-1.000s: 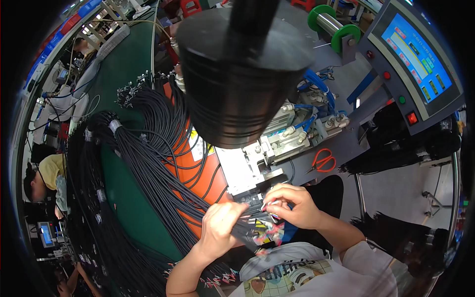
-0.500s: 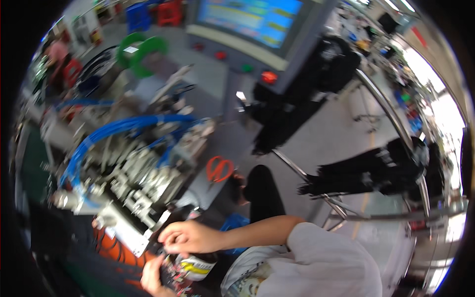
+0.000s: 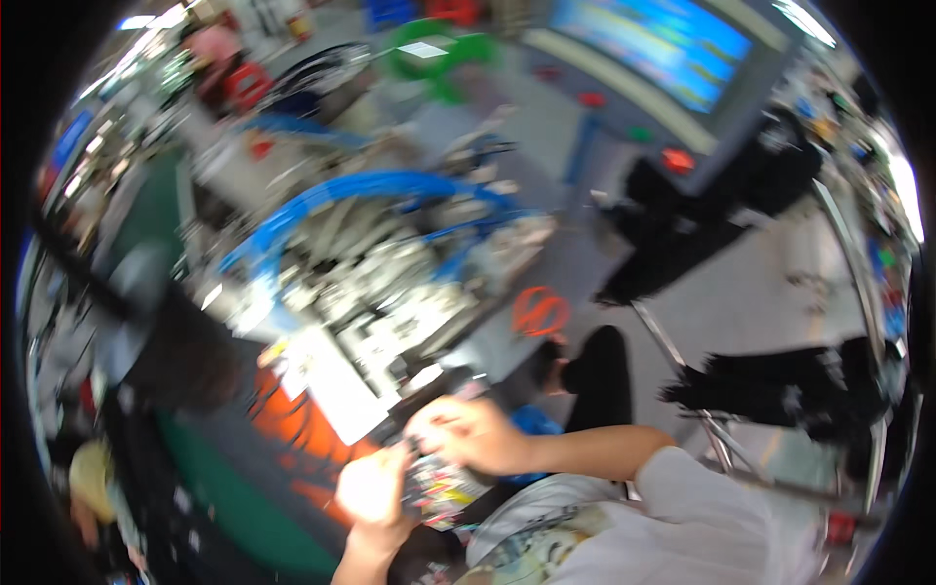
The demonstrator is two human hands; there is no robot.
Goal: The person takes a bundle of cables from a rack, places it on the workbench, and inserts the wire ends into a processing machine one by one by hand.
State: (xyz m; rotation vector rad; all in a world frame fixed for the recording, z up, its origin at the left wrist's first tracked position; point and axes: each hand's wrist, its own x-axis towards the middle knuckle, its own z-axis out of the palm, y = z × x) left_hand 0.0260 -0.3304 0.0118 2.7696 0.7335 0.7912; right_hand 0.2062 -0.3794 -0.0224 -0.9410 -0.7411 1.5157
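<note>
My right hand (image 3: pixel 478 437) reaches in from the right with its fingers curled. Close against it, my left hand (image 3: pixel 373 487) comes up from the lower edge, thumb and fingers drawn together. The fingertips meet over a small dark thing, too blurred to name. Just below the hands lies a jumble of small red, yellow and white pieces (image 3: pixel 447 486). Left of them is an orange surface (image 3: pixel 292 434) with dark, thin strands across it. A white plate (image 3: pixel 343 395) on the front of a metal machine (image 3: pixel 390 292) stands just beyond my hands.
Blue tubes (image 3: pixel 336 198) arch over the machine. Scissors with orange handles (image 3: pixel 522 314) lie to its right. A control panel (image 3: pixel 673 97) with a lit screen and buttons stands far right. Black bundles (image 3: pixel 790 390) hang on a metal rack. Other people are at the left edge.
The whole view has swung, so the scene sits farther right and more shows at the left. My left hand has risen closer to my right hand; their fingertips now meet.
</note>
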